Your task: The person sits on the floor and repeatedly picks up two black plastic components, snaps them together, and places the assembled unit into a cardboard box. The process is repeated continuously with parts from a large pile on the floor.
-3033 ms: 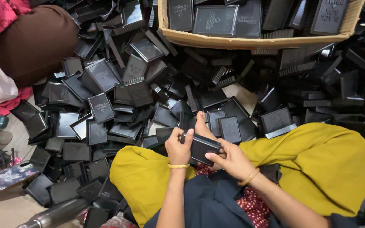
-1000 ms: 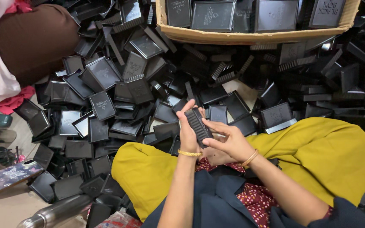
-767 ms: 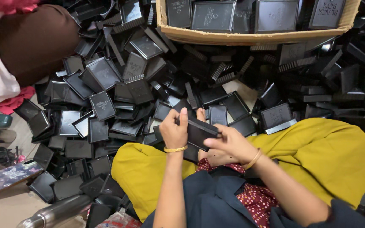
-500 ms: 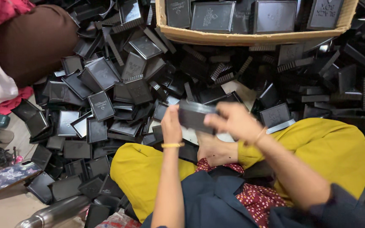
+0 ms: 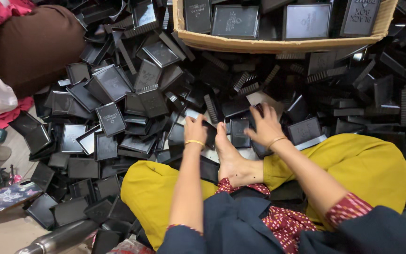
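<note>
While a heap of black plastic box parts [image 5: 132, 101] covers the floor, a seated person reaches both hands into it just past a bare foot [image 5: 231, 157]. The left hand [image 5: 196, 131] curls over a black piece [image 5: 209, 128] at the pile's near edge, fingers closed on it. The right hand [image 5: 265, 124] lies spread, fingers open, on the dark pieces beside a small black tray [image 5: 238, 131]. Beyond them, a cardboard box [image 5: 269, 44] holds finished black cases. Yellow trousers [image 5: 367, 164] frame the scene; a metal bottle [image 5: 57, 237] lies at lower left.
</note>
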A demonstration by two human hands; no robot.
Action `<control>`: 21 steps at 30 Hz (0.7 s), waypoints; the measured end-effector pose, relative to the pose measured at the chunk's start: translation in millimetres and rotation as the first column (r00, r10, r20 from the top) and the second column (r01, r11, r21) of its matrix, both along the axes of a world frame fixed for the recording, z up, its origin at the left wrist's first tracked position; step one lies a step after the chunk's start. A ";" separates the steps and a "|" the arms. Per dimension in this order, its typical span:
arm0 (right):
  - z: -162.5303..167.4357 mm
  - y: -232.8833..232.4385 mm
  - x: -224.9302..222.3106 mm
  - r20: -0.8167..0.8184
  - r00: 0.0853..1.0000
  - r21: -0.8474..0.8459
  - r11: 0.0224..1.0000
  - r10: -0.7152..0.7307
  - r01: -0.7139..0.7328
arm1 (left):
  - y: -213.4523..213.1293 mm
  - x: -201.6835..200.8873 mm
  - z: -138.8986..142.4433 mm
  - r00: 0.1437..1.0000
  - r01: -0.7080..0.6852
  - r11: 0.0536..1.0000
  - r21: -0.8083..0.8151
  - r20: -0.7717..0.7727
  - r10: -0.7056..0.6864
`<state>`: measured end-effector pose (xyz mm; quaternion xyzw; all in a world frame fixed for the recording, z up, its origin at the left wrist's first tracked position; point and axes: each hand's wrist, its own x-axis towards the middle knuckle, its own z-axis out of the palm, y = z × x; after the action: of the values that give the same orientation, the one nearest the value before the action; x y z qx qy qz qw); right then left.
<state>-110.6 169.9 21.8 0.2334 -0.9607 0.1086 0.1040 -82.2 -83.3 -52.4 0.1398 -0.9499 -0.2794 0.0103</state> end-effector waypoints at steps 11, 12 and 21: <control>-60.4 34.2 7.1 0.239 0.971 -0.049 0.999 0.003 0.009 | -58.1 15.8 61.3 0.855 0.023 0.793 0.609 -0.423 0.300; -46.4 34.9 4.3 0.219 0.976 -0.051 0.998 -0.021 0.033 | -61.1 12.2 64.5 0.835 0.071 0.747 0.661 -0.449 0.318; 6.7 25.9 14.2 0.729 0.562 -0.594 0.768 0.390 0.239 | -164.2 -41.4 73.5 0.613 0.236 -0.046 0.971 -0.112 0.782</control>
<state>-96.3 195.7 28.5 0.1494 -0.7857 0.5264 -0.2885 -123.7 -247.5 21.0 0.2071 -0.3250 -0.8620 0.3294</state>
